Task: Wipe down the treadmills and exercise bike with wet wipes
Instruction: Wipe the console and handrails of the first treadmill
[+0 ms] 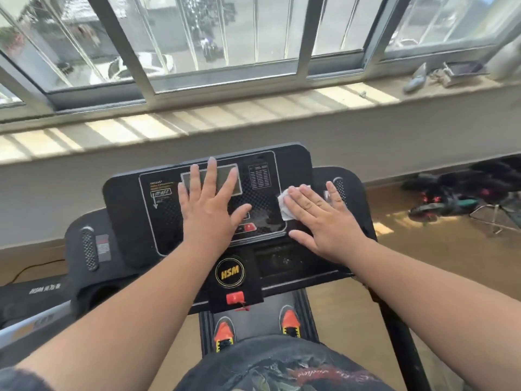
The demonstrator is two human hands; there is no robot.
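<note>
Right hand (324, 215) presses wet wipe (286, 206) flat on console (127, 198).

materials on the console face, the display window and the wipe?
Console face: looks like glossy black plastic with a carbon-weave print; wet streaks and glare show near the right hand.
Display window: grey, flat, probably a clear plastic lens; the left hand partly covers it.
Wipe: white, crumpled, likely damp nonwoven cloth.
</note>
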